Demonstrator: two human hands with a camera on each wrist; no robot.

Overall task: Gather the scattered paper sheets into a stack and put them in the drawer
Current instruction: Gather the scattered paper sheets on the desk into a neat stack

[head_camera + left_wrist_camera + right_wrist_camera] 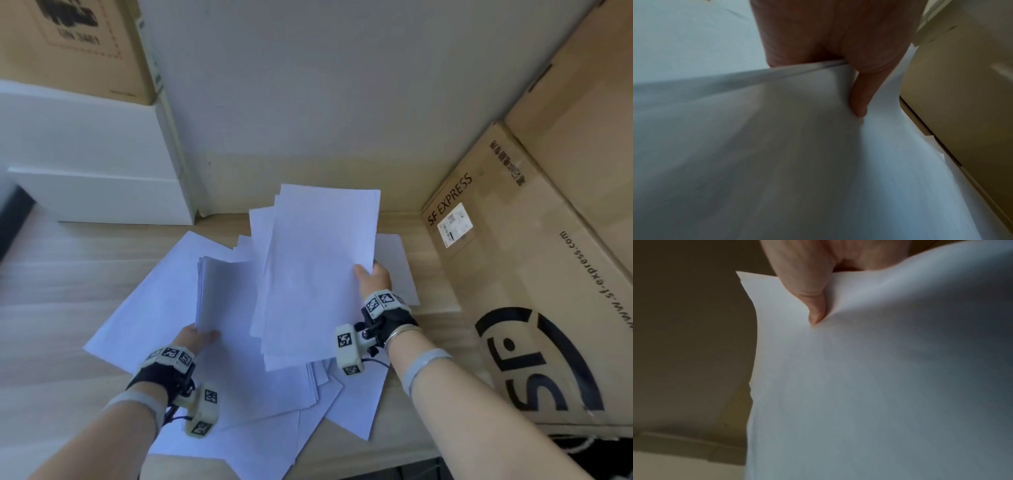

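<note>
- The right hand (375,278) held a lifted bundle of white sheets (318,274) by its right edge, thumb on top and fingers underneath, so the paper was pinched between them.
- In the right wrist view the thumb (813,305) pressed into the top sheet (879,386) close to its corner, and the paper dimpled where the tip pushed in.
- The sheets in that bundle were not squared up; several edges fanned out at the top left and along the bottom.
- The left hand (197,339) pinched a second, thinner bundle (226,294) at its near edge, raised off the desk and just left of the first bundle.
- In the left wrist view the left thumb (861,97) lay along the top of that bundle (777,154), with the stacked paper edges showing under the palm.
- More loose sheets (164,308) lay overlapping on the wooden desk (68,274) beneath both hands, some reaching the near edge.
- A large cardboard box (534,274) printed with SF EXPRESS stood on the right, near the paper.
- A white box (102,171) sat at the back left with another cardboard box (75,48) on top of it.
- No drawer could be made out in any view.
</note>
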